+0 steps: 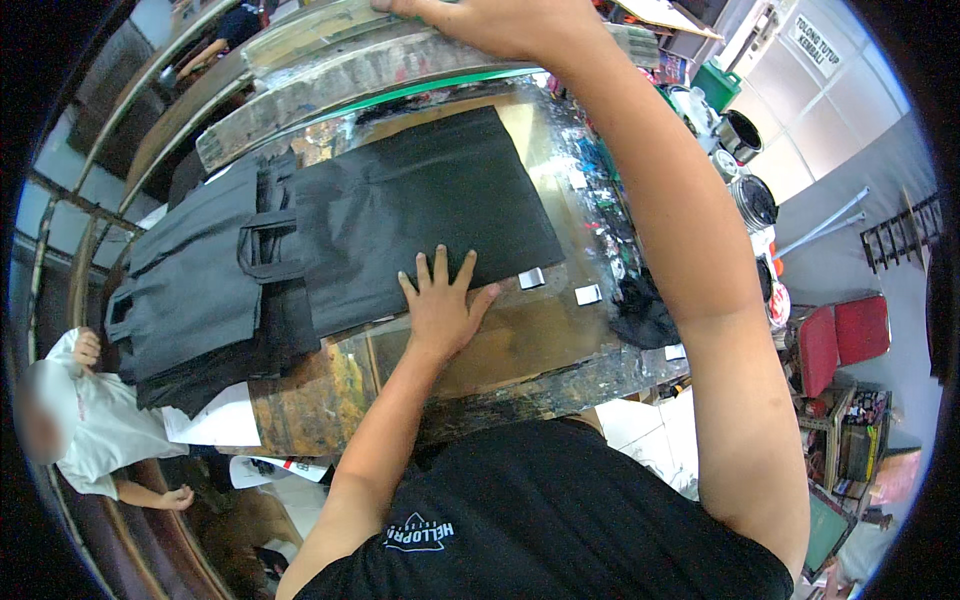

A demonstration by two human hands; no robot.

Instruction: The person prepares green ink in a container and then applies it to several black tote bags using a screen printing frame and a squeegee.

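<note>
A black fabric bag (420, 205) lies flat on the worktable, its handle (270, 245) stretched to the left. My left hand (440, 305) is open, fingers spread, pressing on the bag's near edge. At the top of the view, my right hand (510, 28) grips a worn wooden frame (360, 95) that stands raised along the far side of the bag. Most of that hand's fingers are cut off by the picture's edge. Left of the flat bag, a pile of more black bags (195, 285) overlaps it.
Small white-and-metal clips (588, 295) sit at the paint-stained table's (480, 375) right part, near a crumpled black cloth (645, 310). Tins and a pot (740, 135) stand at the right, with a red chair (840, 335) behind. Another person (110, 420) is at the lower left.
</note>
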